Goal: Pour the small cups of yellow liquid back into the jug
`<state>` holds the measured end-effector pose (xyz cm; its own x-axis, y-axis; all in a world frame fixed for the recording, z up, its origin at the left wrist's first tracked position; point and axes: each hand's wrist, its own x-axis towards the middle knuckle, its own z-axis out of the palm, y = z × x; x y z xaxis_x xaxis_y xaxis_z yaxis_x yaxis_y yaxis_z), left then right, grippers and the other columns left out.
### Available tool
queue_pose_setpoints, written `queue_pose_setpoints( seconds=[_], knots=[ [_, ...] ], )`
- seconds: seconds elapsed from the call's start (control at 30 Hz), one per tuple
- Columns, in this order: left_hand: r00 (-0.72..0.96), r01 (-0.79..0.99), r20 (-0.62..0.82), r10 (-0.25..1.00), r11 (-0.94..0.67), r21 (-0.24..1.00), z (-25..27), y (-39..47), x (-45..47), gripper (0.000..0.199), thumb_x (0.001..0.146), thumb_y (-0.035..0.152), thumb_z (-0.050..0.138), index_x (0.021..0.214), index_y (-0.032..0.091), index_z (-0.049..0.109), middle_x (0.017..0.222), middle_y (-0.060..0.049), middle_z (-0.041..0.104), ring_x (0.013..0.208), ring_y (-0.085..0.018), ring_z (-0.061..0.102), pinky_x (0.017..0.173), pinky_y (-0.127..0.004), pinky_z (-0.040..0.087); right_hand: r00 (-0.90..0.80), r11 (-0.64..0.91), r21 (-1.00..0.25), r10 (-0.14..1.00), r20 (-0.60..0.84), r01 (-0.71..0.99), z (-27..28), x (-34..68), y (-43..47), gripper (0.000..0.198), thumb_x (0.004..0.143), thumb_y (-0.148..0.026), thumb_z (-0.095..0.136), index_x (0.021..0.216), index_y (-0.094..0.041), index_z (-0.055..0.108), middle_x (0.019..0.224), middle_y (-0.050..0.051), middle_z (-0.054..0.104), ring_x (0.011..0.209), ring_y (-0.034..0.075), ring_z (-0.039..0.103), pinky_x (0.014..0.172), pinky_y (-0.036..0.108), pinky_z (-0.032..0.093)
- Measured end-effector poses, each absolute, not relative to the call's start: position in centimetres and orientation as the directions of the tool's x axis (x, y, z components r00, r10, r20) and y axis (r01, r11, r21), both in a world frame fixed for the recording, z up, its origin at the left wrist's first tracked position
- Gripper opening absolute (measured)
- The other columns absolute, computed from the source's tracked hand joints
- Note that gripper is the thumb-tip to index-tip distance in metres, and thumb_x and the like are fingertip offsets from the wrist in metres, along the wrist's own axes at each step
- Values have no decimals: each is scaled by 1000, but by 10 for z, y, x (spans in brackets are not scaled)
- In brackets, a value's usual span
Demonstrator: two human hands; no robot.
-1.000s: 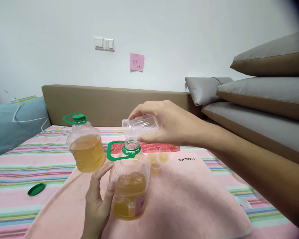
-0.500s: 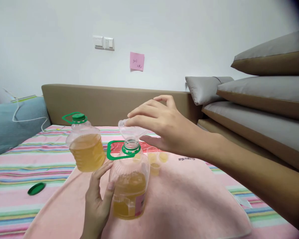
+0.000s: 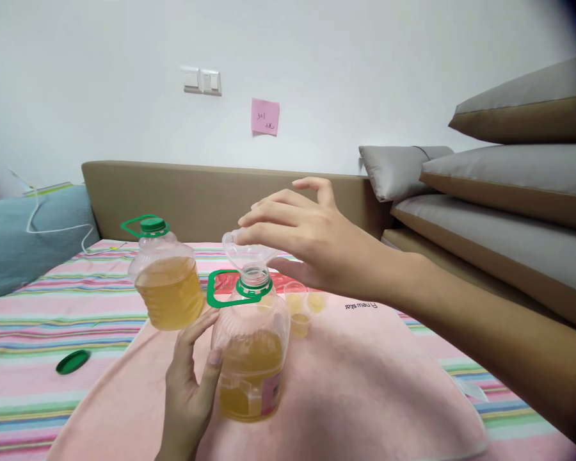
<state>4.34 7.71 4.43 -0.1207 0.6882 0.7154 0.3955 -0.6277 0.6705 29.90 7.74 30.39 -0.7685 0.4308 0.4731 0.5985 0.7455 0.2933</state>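
Observation:
A clear bottle [image 3: 252, 378] with amber liquid, a green collar and a green loop handle stands uncapped on a pink cloth. My left hand [image 3: 192, 378] grips its left side, the thumb on the front. Over the bottle's mouth sits a clear plastic funnel [image 3: 244, 251]. My right hand [image 3: 312, 237] holds the funnel's rim between thumb and fingers; the palm side is partly hidden. Behind the bottle are several small clear cups [image 3: 299, 325] with yellowish liquid. Further left stands a second bottle [image 3: 170, 288], capped in green and also partly full of amber liquid.
A loose green cap [image 3: 73, 362] lies on the striped sheet [image 3: 19, 339] at left. Red plastic [image 3: 225, 283] lies behind the bottle. Grey cushions [image 3: 504, 211] are stacked at right. A brown headboard [image 3: 196, 198] runs along the wall, and a white cable [image 3: 60, 227] trails at left.
My right hand has shifted slightly left with the funnel, which now sits a little further left over the bottle's mouth. My left hand keeps its hold on the bottle.

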Motion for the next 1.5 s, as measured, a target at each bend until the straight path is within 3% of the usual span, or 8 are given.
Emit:
queue_pose_setpoints(
  seconds=[0.33,0.63,1.2,1.5],
  knots=[
    [-125,386,711,692,-627,677,44,77,44,36,109,43,62,144,33,66,147,-7,68,140,-31,62,120,-48,45,-808,810,253,390,441,529,314,296,87,48,93,-6,66,135,-28,65,144,1,71,137,24,59,119,56,22],
    [-126,384,708,695,-624,680,45,75,44,37,109,44,62,144,32,65,147,-8,68,142,-32,61,122,-51,45,-752,810,110,472,460,576,314,299,81,43,95,-11,65,133,-31,67,143,-1,73,137,25,60,114,53,30],
    [-128,396,709,694,-620,678,43,75,44,38,109,45,61,144,32,65,148,-8,68,142,-33,61,121,-51,47,-793,779,311,359,492,545,305,309,88,42,101,-14,59,138,-34,65,148,-3,72,151,26,50,121,55,25],
    [-121,383,713,691,-630,675,45,77,45,36,109,43,62,145,34,65,148,-6,68,142,-30,61,121,-47,45,-812,785,335,335,478,521,305,306,88,47,101,-6,52,136,-34,66,152,-4,70,152,25,50,121,58,27]
  ],
)
